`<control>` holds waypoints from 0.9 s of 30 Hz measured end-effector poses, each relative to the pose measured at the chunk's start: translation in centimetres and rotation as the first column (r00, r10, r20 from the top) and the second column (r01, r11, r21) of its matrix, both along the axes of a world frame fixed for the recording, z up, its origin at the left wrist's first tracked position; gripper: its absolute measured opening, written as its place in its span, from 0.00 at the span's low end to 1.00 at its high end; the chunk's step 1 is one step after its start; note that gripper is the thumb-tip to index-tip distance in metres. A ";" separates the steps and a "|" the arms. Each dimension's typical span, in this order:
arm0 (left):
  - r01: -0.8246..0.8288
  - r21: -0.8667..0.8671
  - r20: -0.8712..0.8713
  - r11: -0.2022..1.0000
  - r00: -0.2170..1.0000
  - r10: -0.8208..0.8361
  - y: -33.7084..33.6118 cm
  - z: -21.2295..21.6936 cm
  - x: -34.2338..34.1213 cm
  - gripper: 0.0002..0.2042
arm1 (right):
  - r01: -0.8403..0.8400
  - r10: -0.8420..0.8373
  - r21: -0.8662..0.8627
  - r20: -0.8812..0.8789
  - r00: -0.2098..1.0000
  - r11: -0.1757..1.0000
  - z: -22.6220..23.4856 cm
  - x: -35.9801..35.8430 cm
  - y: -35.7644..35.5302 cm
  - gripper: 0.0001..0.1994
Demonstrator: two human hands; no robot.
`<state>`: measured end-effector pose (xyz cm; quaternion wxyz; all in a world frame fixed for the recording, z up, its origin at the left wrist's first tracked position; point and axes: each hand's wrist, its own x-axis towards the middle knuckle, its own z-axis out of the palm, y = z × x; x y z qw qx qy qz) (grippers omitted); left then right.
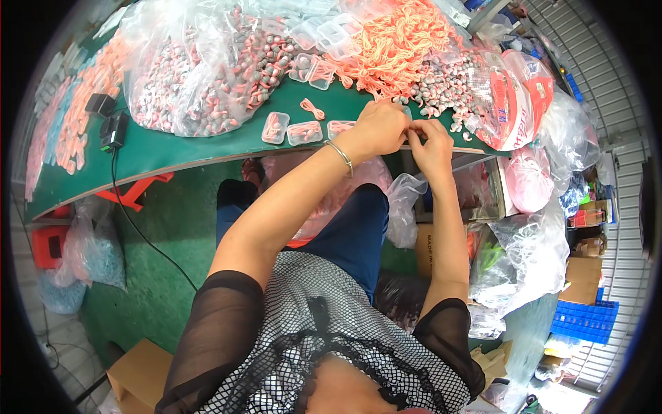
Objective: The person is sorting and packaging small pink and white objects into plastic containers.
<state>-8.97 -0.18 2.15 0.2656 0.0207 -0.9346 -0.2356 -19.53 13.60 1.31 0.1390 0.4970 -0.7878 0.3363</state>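
Observation:
My left hand (381, 129) and my right hand (432, 146) meet over the front edge of the green table. Both have their fingers closed and bent together around something small, mostly hidden by the fingers. Just left of them, clear plastic boxes with coiled coral cords stand in a row: one box (274, 128), a second box (304, 133) and a third box (340, 128) partly behind my left wrist. A loose bundled cord (312, 108) lies behind the row. Beyond my hands are a heap of coral cords (394, 45) and a pile of small grey-and-coral pieces (441, 84).
A big clear bag (186, 90) full of grey-and-coral pieces fills the table's left middle. Black adapters (112, 127) with a hanging cable sit farther left, beside rows of coral bundles (83, 103). A red-and-white plastic bag (520, 100) lies at the right end. Cardboard boxes (140, 372) stand below.

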 end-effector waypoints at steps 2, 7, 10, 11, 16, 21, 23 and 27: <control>-0.007 -0.008 0.007 1.000 1.000 0.007 0.4 0.2 0.6 0.06 | -0.034 0.035 -0.029 0.048 0.998 0.999 -0.1 -0.5 0.1 0.04; -0.065 -0.097 0.034 0.993 0.997 0.069 1.4 0.1 1.1 0.12 | -0.047 0.058 -0.071 0.173 0.983 0.996 2.7 -0.9 -1.3 0.05; -0.203 -0.175 -0.197 0.963 0.966 0.168 2.4 -1.2 1.0 0.14 | -0.192 0.220 -0.129 0.258 0.941 0.973 5.9 0.4 -5.0 0.07; -0.208 -0.187 -0.275 0.960 0.949 0.152 2.7 -1.4 1.2 0.14 | -0.330 0.322 -0.039 0.355 0.878 0.943 6.8 1.1 -6.6 0.07; -0.215 -0.149 -0.312 0.965 0.936 0.160 4.4 -2.4 1.7 0.15 | -0.465 0.412 0.604 0.235 0.880 0.647 7.1 6.0 -14.1 0.12; -0.130 -0.108 -0.108 0.986 0.987 0.118 4.4 -2.6 1.4 0.17 | -0.447 0.387 0.577 0.233 0.892 0.683 4.4 5.9 -15.8 0.07; -0.200 -0.190 -0.232 0.961 0.960 0.155 3.5 -3.1 1.5 0.17 | -0.468 0.377 0.481 0.278 0.884 0.741 5.3 4.8 -15.1 0.07; -0.258 -0.103 -0.244 0.961 0.943 0.227 2.1 -1.9 3.3 0.19 | -0.388 0.328 0.132 0.331 0.885 0.912 8.4 0.5 -10.4 0.06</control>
